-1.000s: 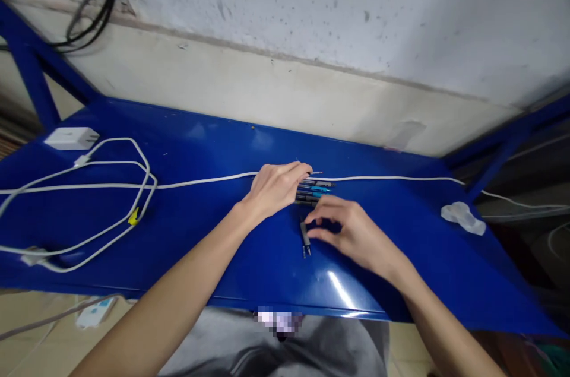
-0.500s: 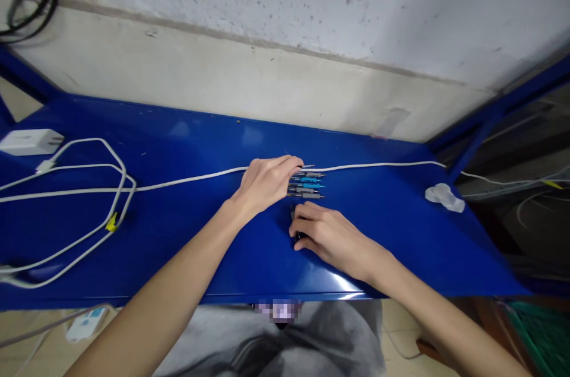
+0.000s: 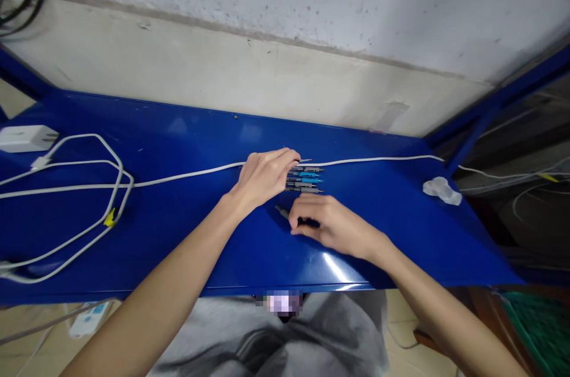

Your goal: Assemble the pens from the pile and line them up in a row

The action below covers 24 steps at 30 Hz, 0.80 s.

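Observation:
Several pens (image 3: 310,179), some with grey and some with blue grips, lie side by side in a row on the blue shelf, their tips to the right. My left hand (image 3: 269,175) is bent over their left ends, fingers closed at the far side of the row. A thin pen tip (image 3: 305,160) pokes out past those fingertips; the rest of that pen is hidden. Just nearer to me, my right hand (image 3: 323,219) pinches a pen (image 3: 281,211). Its grey end slants out to the left, while the fingers cover the remainder.
A white cable (image 3: 191,175) crosses the blue shelf (image 3: 214,139) behind the pens and loops at the left beside a white charger (image 3: 27,138). Crumpled clear plastic (image 3: 442,190) lies at the right. A wall (image 3: 267,83) closes the back.
The pen in my right hand has turned, so its grey end now sticks out to the left, and the fingers have shifted on it. My left hand stays at the row.

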Each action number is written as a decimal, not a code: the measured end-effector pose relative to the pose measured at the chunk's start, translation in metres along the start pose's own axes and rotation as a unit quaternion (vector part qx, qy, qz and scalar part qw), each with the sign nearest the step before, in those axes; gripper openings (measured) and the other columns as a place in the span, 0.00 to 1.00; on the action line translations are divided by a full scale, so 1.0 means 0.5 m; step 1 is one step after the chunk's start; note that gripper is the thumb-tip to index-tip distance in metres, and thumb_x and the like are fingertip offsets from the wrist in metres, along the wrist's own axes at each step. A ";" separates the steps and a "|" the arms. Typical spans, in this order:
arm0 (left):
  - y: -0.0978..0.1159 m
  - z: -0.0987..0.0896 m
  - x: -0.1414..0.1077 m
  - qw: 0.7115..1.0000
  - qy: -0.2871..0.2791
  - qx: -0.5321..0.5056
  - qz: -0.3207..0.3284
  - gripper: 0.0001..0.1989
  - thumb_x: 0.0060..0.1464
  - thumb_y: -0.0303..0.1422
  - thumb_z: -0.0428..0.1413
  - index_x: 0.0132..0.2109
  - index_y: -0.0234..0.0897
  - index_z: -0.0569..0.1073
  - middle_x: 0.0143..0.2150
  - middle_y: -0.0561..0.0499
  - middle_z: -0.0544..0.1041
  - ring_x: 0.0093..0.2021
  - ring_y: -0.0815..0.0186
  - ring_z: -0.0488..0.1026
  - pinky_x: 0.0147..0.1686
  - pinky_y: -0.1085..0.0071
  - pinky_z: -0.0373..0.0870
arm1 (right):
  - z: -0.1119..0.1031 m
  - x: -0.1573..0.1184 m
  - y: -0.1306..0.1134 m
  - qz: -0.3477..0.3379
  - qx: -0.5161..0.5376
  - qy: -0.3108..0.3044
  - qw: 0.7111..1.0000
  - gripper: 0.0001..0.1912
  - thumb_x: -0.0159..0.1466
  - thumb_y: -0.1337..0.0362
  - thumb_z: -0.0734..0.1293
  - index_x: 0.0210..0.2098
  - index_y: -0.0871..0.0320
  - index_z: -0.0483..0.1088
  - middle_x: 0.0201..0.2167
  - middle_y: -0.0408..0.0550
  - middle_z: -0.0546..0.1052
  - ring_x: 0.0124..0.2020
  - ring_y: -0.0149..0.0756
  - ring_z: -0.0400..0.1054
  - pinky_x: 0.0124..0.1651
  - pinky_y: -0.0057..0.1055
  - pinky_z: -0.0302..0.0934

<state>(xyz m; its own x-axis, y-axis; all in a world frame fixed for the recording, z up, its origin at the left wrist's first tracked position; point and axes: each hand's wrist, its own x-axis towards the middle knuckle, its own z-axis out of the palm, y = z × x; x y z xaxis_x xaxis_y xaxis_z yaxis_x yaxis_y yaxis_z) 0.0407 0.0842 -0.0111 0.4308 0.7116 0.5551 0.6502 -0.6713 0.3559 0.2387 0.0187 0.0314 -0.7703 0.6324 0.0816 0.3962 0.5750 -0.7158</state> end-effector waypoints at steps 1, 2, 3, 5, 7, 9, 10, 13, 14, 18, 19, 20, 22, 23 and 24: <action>0.000 -0.001 0.000 1.000 -0.008 0.000 -0.005 0.10 0.69 0.27 0.49 0.47 0.39 0.76 0.43 0.53 0.82 0.39 0.66 0.80 0.33 0.72 0.65 | -0.009 0.008 0.008 0.004 0.038 0.034 0.999 0.06 0.67 0.72 0.70 0.34 0.58 0.72 0.32 0.42 0.75 0.34 0.30 0.68 0.41 0.29 0.62; 0.000 -0.001 0.000 1.000 -0.015 0.001 -0.010 0.10 0.68 0.27 0.49 0.47 0.39 0.76 0.43 0.53 0.82 0.39 0.65 0.80 0.33 0.72 0.65 | -0.017 0.017 0.019 0.015 0.072 0.078 0.994 0.05 0.66 0.70 0.71 0.34 0.58 0.72 0.32 0.41 0.75 0.32 0.29 0.67 0.40 0.28 0.62; 0.000 -0.001 -0.001 1.000 -0.022 0.003 -0.015 0.10 0.68 0.27 0.49 0.46 0.39 0.76 0.43 0.53 0.82 0.39 0.65 0.80 0.33 0.71 0.64 | -0.024 0.028 0.030 0.025 0.107 0.128 0.986 0.04 0.65 0.68 0.73 0.36 0.57 0.73 0.33 0.41 0.76 0.32 0.29 0.67 0.39 0.29 0.62; -0.001 -0.001 -0.002 0.999 -0.028 0.008 -0.023 0.10 0.67 0.26 0.49 0.46 0.39 0.75 0.43 0.53 0.82 0.39 0.64 0.79 0.33 0.71 0.64 | -0.033 0.048 0.056 0.030 0.183 0.241 0.953 0.06 0.64 0.65 0.74 0.39 0.56 0.73 0.36 0.43 0.77 0.36 0.31 0.69 0.43 0.30 0.64; -0.001 0.001 -0.002 0.999 -0.031 0.012 -0.027 0.10 0.67 0.26 0.49 0.46 0.40 0.75 0.43 0.53 0.82 0.39 0.64 0.80 0.33 0.70 0.64 | -0.031 0.063 0.079 0.032 0.231 0.330 0.915 0.07 0.63 0.63 0.75 0.39 0.56 0.73 0.36 0.42 0.76 0.36 0.31 0.70 0.43 0.30 0.65; -0.001 0.005 -0.003 0.999 -0.036 0.015 -0.027 0.09 0.68 0.28 0.50 0.47 0.40 0.75 0.43 0.53 0.82 0.38 0.63 0.80 0.33 0.70 0.64 | -0.023 0.069 0.094 0.037 0.247 0.367 0.896 0.07 0.63 0.63 0.74 0.38 0.56 0.74 0.34 0.42 0.74 0.34 0.30 0.69 0.41 0.30 0.65; -0.001 0.007 -0.003 0.999 -0.037 0.016 -0.027 0.09 0.68 0.28 0.50 0.47 0.40 0.75 0.43 0.53 0.82 0.38 0.63 0.80 0.33 0.70 0.64 | -0.019 0.069 0.098 0.033 0.241 0.374 0.895 0.06 0.63 0.63 0.74 0.37 0.56 0.74 0.34 0.42 0.74 0.34 0.30 0.69 0.40 0.30 0.65; 0.002 0.012 -0.002 0.999 -0.034 0.011 -0.033 0.09 0.68 0.28 0.50 0.48 0.41 0.74 0.43 0.53 0.82 0.38 0.63 0.80 0.33 0.69 0.65 | -0.014 0.059 0.104 0.013 0.205 0.395 0.895 0.03 0.64 0.66 0.73 0.37 0.56 0.75 0.35 0.43 0.74 0.35 0.30 0.69 0.40 0.30 0.64; 0.004 0.013 -0.003 0.999 -0.031 0.008 -0.035 0.09 0.68 0.28 0.50 0.48 0.41 0.74 0.43 0.54 0.82 0.38 0.63 0.80 0.34 0.69 0.65 | -0.015 0.055 0.104 0.011 0.204 0.403 0.892 0.03 0.64 0.66 0.73 0.38 0.56 0.75 0.35 0.43 0.74 0.34 0.30 0.68 0.40 0.30 0.64; 0.007 0.015 -0.005 0.999 -0.018 -0.004 -0.026 0.09 0.69 0.29 0.50 0.48 0.41 0.74 0.43 0.54 0.82 0.39 0.64 0.80 0.35 0.70 0.66 | -0.017 0.048 0.110 0.036 0.255 0.387 0.885 0.06 0.63 0.65 0.74 0.39 0.55 0.75 0.33 0.41 0.75 0.33 0.30 0.71 0.40 0.31 0.67; 0.008 0.015 -0.005 1.000 -0.015 -0.006 -0.025 0.09 0.69 0.29 0.50 0.48 0.41 0.74 0.43 0.54 0.83 0.39 0.64 0.80 0.35 0.70 0.66 | -0.016 0.049 0.112 0.042 0.262 0.378 0.887 0.06 0.62 0.64 0.74 0.39 0.55 0.75 0.33 0.41 0.75 0.33 0.30 0.72 0.40 0.31 0.67; 0.008 0.015 -0.005 1.000 -0.012 -0.008 -0.026 0.09 0.69 0.29 0.50 0.48 0.41 0.74 0.43 0.54 0.83 0.39 0.65 0.80 0.35 0.70 0.66 | -0.015 0.049 0.114 0.046 0.266 0.371 0.888 0.06 0.62 0.64 0.74 0.38 0.55 0.75 0.32 0.41 0.75 0.34 0.31 0.73 0.40 0.31 0.68; 0.008 0.016 -0.005 0.999 -0.008 -0.010 -0.031 0.09 0.69 0.30 0.50 0.48 0.40 0.75 0.43 0.53 0.83 0.39 0.65 0.80 0.35 0.70 0.66 | -0.012 0.051 0.118 0.046 0.264 0.382 0.885 0.07 0.63 0.62 0.74 0.38 0.55 0.74 0.32 0.41 0.76 0.34 0.31 0.73 0.40 0.32 0.68; 0.009 0.016 -0.005 0.999 -0.006 -0.012 -0.033 0.09 0.69 0.30 0.49 0.48 0.40 0.75 0.43 0.53 0.82 0.38 0.65 0.80 0.35 0.70 0.66 | -0.011 0.051 0.120 0.042 0.261 0.393 0.880 0.07 0.63 0.62 0.74 0.39 0.55 0.74 0.33 0.41 0.76 0.34 0.31 0.74 0.40 0.32 0.68; 0.009 0.016 -0.004 0.999 -0.004 -0.015 -0.034 0.10 0.70 0.30 0.49 0.48 0.40 0.75 0.42 0.53 0.82 0.38 0.66 0.80 0.35 0.71 0.66 | -0.011 0.051 0.122 0.038 0.260 0.403 0.877 0.07 0.63 0.62 0.74 0.39 0.54 0.75 0.34 0.41 0.76 0.34 0.31 0.74 0.41 0.32 0.69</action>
<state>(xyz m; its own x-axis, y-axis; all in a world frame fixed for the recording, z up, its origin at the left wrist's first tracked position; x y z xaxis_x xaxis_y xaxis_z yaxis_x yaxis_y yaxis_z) 0.0479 0.0812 -0.0168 0.3922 0.7568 0.5230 0.6589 -0.6278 0.4144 0.2460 0.0727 -0.0064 -0.0653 0.9404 0.3337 -0.0123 0.3336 -0.9426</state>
